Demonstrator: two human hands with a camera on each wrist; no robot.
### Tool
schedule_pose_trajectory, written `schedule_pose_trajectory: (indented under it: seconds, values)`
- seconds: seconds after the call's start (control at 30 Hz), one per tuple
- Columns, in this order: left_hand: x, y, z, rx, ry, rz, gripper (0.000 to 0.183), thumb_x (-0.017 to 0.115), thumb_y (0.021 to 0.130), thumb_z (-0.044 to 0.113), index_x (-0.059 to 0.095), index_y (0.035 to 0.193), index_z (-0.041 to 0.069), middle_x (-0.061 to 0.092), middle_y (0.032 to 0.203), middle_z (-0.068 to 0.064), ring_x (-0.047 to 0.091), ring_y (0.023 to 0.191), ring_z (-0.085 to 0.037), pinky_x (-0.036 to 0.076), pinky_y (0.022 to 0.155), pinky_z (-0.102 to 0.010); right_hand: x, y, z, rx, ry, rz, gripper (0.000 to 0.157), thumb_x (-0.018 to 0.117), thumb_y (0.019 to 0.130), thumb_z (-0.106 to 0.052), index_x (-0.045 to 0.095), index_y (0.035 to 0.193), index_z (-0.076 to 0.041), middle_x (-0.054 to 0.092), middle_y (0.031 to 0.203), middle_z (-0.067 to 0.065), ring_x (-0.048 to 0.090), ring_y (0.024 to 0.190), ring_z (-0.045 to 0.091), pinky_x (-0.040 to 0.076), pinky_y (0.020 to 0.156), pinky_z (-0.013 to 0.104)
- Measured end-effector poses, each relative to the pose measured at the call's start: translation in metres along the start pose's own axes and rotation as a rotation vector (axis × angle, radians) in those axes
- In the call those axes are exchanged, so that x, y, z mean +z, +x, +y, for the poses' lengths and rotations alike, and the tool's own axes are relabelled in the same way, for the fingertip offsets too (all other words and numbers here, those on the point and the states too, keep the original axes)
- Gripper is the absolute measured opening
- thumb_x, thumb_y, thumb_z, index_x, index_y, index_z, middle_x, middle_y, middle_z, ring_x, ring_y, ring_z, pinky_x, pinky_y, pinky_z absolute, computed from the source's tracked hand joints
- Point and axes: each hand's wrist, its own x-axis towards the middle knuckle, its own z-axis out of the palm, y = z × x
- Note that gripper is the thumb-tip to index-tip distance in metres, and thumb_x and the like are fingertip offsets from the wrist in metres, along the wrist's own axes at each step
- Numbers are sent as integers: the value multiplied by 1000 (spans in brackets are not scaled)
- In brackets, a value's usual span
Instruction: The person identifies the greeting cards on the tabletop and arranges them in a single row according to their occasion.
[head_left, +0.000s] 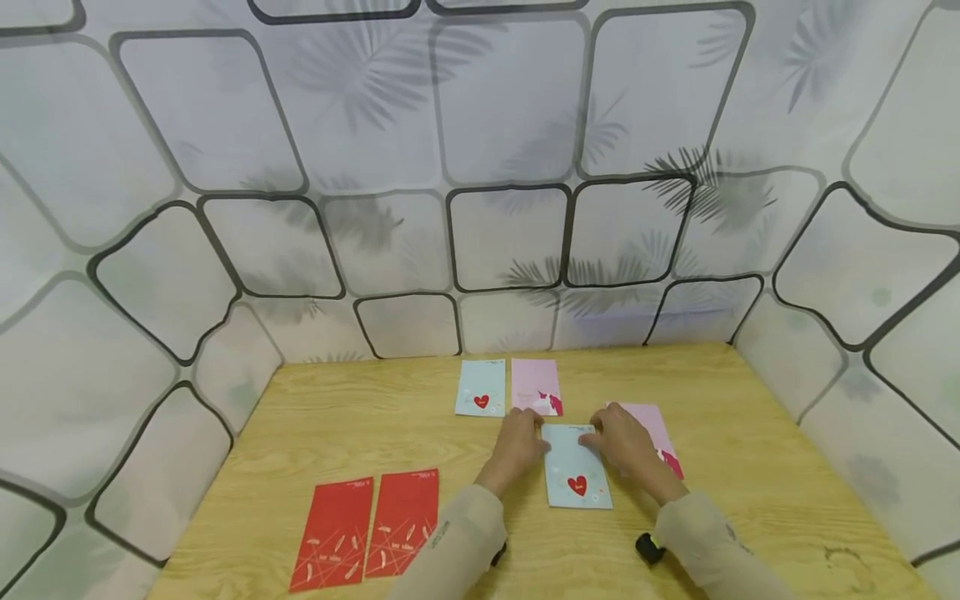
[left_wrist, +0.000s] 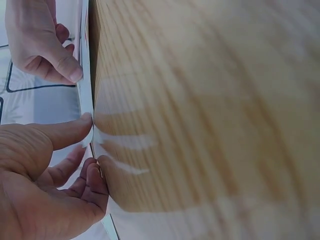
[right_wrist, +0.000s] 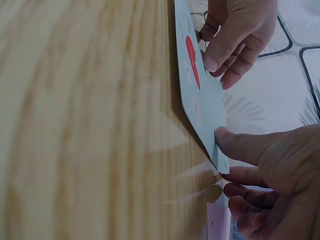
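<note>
A light blue card [head_left: 573,458] with a red heart lies in front of me in the head view, and both hands are at its upper corners. My left hand [head_left: 517,446] pinches its left edge, thumb toward the card's face; in the left wrist view the thumb [left_wrist: 75,131] meets the card's thin edge. On the other side my right hand [head_left: 622,437] grips the upper right corner. The right wrist view shows that thumb [right_wrist: 235,142] on the card's face and a finger behind it. A pink card [head_left: 654,425] is partly hidden by the right hand.
Behind the hands, another light blue card [head_left: 480,383] and a pink card [head_left: 535,383] lie side by side. Two red cards [head_left: 333,525] [head_left: 405,512] are at the front left of the wooden table [head_left: 787,517]. Patterned white cloth [head_left: 510,233] encloses the table's back and sides.
</note>
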Motion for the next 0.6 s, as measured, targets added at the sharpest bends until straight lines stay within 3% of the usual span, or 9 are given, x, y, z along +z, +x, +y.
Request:
schedule_pose_trajectory:
  seconds: [0.33, 0.6]
  values:
    - [0, -5, -1, -7, -80, 15, 18, 80, 88, 1, 67, 101, 0, 61, 93, -6, 57, 86, -20, 54, 84, -36, 2, -7, 0, 21, 51, 77, 30, 87, 84, -25, 65, 92, -6, 57, 77, 1, 51, 70, 18, 44, 63, 34]
    - [-7, -6, 0, 2, -170, 67, 6, 73, 94, 2, 68, 91, 4, 63, 81, 0, 57, 74, -12, 52, 68, -27, -3, -8, 2, -9, 203, 183, 21, 85, 86, -20, 68, 87, -7, 65, 77, 0, 54, 67, 15, 45, 61, 31]
